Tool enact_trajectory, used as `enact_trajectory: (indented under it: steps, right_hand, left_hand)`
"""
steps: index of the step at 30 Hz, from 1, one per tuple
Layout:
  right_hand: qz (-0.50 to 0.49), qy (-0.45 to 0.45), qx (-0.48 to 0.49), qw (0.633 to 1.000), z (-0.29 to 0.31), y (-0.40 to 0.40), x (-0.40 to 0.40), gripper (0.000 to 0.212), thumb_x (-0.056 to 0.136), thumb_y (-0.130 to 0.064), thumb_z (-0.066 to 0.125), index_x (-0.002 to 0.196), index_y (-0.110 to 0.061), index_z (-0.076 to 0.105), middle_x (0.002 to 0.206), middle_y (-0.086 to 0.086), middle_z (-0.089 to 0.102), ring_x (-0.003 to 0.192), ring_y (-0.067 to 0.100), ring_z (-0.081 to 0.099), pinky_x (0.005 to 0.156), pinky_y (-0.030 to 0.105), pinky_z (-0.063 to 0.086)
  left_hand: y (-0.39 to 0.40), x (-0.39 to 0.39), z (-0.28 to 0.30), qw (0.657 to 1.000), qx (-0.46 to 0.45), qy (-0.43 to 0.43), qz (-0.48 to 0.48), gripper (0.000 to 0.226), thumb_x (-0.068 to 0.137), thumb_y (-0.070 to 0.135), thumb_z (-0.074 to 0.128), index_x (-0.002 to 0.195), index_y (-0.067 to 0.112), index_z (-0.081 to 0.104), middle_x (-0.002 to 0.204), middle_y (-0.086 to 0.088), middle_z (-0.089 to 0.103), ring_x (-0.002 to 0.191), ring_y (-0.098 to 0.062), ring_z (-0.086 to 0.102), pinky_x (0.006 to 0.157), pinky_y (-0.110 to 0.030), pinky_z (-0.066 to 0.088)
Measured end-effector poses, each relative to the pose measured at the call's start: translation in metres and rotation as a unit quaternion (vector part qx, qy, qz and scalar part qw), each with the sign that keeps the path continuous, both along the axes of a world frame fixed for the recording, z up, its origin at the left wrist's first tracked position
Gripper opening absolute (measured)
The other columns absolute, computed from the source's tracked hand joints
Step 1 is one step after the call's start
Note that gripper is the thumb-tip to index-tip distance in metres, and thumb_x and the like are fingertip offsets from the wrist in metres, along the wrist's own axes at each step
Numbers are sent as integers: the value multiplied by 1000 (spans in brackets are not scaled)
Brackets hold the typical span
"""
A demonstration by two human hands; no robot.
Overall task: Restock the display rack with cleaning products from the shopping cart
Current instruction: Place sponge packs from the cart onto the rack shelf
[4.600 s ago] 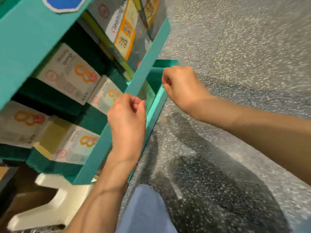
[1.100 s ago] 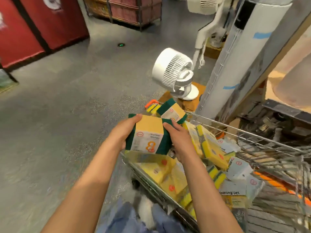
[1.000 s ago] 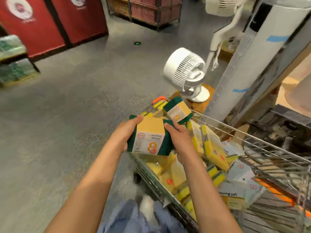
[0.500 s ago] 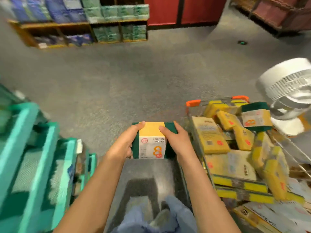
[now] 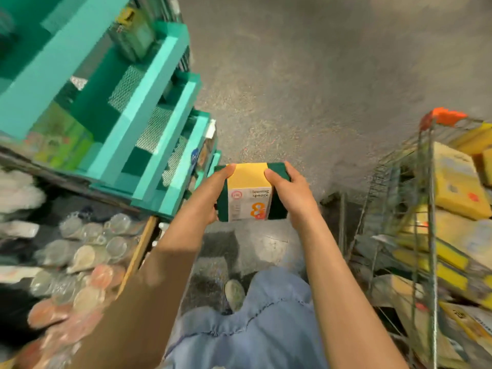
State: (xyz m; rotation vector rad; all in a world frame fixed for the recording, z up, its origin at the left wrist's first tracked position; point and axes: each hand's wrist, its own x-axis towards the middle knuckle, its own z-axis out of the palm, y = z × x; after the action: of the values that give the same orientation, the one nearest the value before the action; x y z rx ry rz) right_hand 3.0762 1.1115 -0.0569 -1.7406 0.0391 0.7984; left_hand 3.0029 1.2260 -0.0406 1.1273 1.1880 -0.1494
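The pack (image 5: pixel 250 194) is held between the left hand (image 5: pixel 213 190) and right hand (image 5: pixel 291 193), with the rack (image 5: pixel 149 115) to its left and the cart (image 5: pixel 426 209), holding further packs (image 5: pixel 458 182), to its right.

At frame centre, the left hand (image 5: pixel 210 193) and right hand (image 5: pixel 291 193) hold a green sponge pack (image 5: pixel 250 194) by its ends, above the grey floor (image 5: pixel 306 75). The teal display rack (image 5: pixel 149 107) fills the upper left; the wire shopping cart (image 5: pixel 426 209) of yellow packs stands at right.
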Motion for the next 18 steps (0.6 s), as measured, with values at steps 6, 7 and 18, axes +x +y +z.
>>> enact_trajectory:
  steps: [6, 7, 18]
  right_hand:
    - [19, 8, 7, 1000, -63, -6, -21, 33, 86, -21, 65, 112, -15, 47, 101, 0, 59, 95, 18, 61, 80, 37, 50]
    - [29, 10, 11, 999, -75, -9, -22, 34, 86, -20, 65, 114, -16, 47, 103, 0, 59, 96, 17, 60, 80, 34, 50]
    - [139, -25, 55, 988, -228, 57, 15, 36, 92, -9, 55, 99, -44, 51, 93, -25, 57, 79, -11, 54, 74, 9, 44]
  left_hand:
    - [3, -37, -68, 998, -34, 21, -54, 47, 92, 59, 37, 98, 19, 60, 108, -14, 66, 100, -31, 61, 91, -49, 49]
    - [3, -39, -80, 997, -42, 30, -50, 47, 92, 59, 38, 98, 18, 59, 107, -14, 65, 99, -31, 61, 90, -49, 49]
    - [52, -21, -245, 998, 28, -41, 42, 47, 90, 56, 38, 124, 27, 50, 111, -3, 65, 93, -11, 64, 70, -21, 53]
